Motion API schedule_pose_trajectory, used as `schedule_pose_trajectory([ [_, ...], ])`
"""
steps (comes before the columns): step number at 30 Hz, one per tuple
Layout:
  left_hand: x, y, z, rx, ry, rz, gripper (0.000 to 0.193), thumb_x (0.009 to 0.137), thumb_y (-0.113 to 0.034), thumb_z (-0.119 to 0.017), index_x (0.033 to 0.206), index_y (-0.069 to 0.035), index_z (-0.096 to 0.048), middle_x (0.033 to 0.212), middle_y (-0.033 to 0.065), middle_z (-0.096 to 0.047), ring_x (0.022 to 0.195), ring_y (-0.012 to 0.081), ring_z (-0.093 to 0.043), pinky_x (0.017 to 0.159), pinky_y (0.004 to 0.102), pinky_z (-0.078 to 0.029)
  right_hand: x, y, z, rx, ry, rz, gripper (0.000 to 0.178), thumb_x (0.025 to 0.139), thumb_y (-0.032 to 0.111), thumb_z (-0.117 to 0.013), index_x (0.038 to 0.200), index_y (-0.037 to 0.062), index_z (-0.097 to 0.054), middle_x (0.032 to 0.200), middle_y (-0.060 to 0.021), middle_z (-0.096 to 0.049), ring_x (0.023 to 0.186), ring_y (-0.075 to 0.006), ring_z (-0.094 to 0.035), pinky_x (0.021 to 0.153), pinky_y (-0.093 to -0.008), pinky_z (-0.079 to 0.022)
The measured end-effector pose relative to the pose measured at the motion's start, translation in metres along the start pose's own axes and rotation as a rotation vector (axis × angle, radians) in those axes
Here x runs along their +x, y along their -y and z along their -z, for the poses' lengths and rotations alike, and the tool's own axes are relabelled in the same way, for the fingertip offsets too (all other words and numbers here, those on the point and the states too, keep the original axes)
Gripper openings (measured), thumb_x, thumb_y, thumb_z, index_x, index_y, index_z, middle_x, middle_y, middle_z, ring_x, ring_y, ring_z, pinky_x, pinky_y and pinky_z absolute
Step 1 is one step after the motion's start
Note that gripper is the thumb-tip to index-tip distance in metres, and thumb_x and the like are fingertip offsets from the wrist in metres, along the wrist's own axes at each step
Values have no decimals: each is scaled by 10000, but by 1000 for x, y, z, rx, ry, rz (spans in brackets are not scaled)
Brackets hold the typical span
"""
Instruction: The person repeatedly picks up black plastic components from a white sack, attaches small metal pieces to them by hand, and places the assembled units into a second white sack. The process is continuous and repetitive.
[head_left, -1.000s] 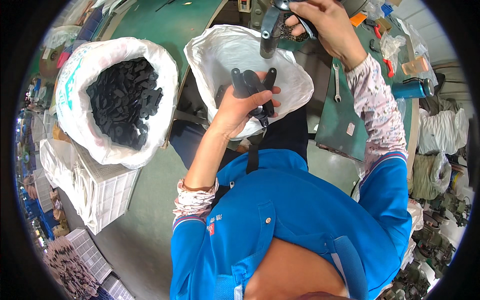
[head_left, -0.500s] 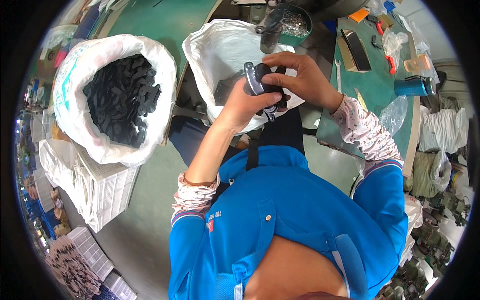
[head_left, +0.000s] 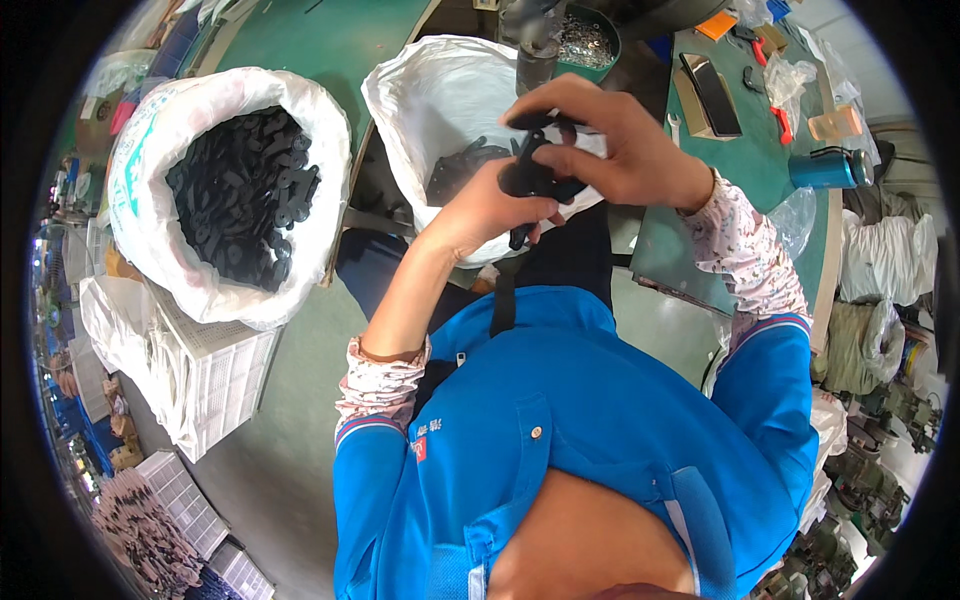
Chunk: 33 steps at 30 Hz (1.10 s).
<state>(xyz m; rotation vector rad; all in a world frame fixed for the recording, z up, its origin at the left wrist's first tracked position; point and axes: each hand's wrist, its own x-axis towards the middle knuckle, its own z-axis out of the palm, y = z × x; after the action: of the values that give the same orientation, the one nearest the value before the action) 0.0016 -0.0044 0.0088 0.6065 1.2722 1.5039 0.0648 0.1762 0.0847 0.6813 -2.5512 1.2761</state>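
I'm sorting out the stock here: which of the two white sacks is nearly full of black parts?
The left white sack, beside the person's left arm, is heaped with black parts. The other sack, behind both hands, shows mostly bare lining.

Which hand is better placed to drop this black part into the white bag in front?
Probably the right hand: it grips the black part from above, directly over the nearly empty white bag, while the left hand supports it from below.

Green-topped workbench (head_left: pixel 860 250), grey-green floor (head_left: pixel 290 440) (smooth), white plastic crates (head_left: pixel 215 385) stacked at left
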Motion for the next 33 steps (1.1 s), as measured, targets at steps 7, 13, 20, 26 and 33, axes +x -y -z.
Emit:
schedule_pose_trajectory([
  [7, -6, -6, 7, -36, -164, -105, 247, 783, 18, -673, 1013, -4, -587, 809, 119, -668, 615, 115, -590, 524, 229, -460, -12, -24, -1, 70, 75, -219, 258, 864, 35, -624, 1120, 17, -590, 1005, -84, -652, 930, -187, -624, 830, -299, -485],
  [13, -1, 0, 2, -192, -216, -200, 286, 848, -76, -652, 1097, -4, -529, 871, 107, -630, 706, 157, -621, 540, 256, -465, -42, -34, -29, 439, -134, -579, 270, 889, 143, -638, 1142, 69, -581, 806, -57, -646, 647, -69, -576, 519, -216, -436],
  [20, 7, 17, 6, -568, -260, -257, 434, 969, -337, -514, 1280, -46, -427, 1119, 95, -573, 968, 202, -589, 722, 303, -481, -55, -42, -66, 930, -655, -675, 293, 928, 148, -609, 1180, 10, -549, 803, -48, -593, 603, -67, -521, 447, -183, -364],
  [26, 14, 27, -7, -461, -342, -400, 385, 950, -181, -540, 1277, -27, -407, 1194, 133, -565, 945, 186, -591, 812, 301, -487, -46, -32, -100, 895, -640, -605, 295, 948, 151, -574, 1210, 22, -532, 924, -58, -611, 677, -85, -575, 470, -180, -400],
  [33, -6, 9, 32, -605, -297, -391, 316, 942, -204, -504, 1199, -23, -466, 1008, 214, -632, 886, 298, -656, 797, 437, -558, -67, -28, -76, 620, -444, -618, 285, 1009, 208, -424, 1221, 22, -467, 1036, -103, -632, 800, -106, -612, 622, -214, -443],
])
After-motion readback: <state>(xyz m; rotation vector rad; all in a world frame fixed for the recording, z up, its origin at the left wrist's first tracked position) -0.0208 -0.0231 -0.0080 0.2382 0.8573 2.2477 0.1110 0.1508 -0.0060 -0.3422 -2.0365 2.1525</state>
